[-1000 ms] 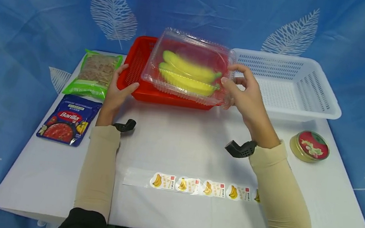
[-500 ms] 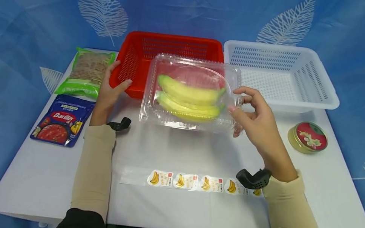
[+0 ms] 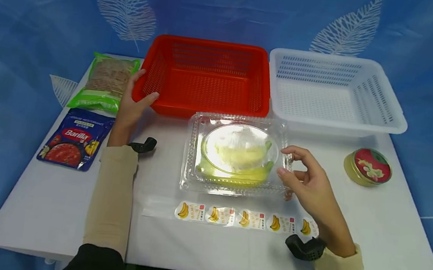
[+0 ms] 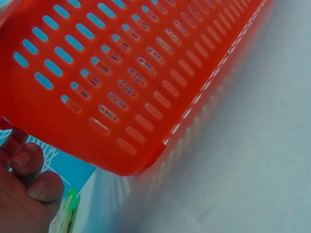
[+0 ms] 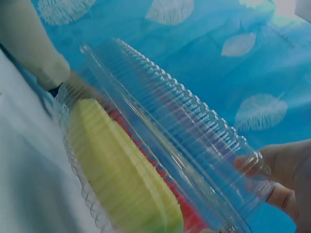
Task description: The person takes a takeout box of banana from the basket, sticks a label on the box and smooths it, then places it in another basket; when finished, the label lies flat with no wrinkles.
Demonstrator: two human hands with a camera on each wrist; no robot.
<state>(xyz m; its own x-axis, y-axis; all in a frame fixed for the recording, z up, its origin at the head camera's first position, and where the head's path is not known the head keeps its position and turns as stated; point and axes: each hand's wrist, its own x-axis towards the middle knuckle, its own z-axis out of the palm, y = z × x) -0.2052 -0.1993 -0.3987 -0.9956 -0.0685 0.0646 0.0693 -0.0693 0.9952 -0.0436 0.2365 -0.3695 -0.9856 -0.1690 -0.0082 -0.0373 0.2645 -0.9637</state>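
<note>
Bananas lie in a clear plastic box near the middle of the frame, and they look blurry to me through its shiny lid. They are long and yellow with green ends. The lid has a big oval on top, and my right wrist view shows thin ridges and a wavy edge on the plastic. I have the right hand pinching the box's right edge. I have the left hand holding the left rim of a red basket at upper middle, hard plastic with rows of little slots. A white basket at upper right has slots too. Below it sits a round gold tin. At the left, a puffy green bag lies above a flat blue pouch. Under the box, banana stickers make a flat strip on the smooth white table.
</note>
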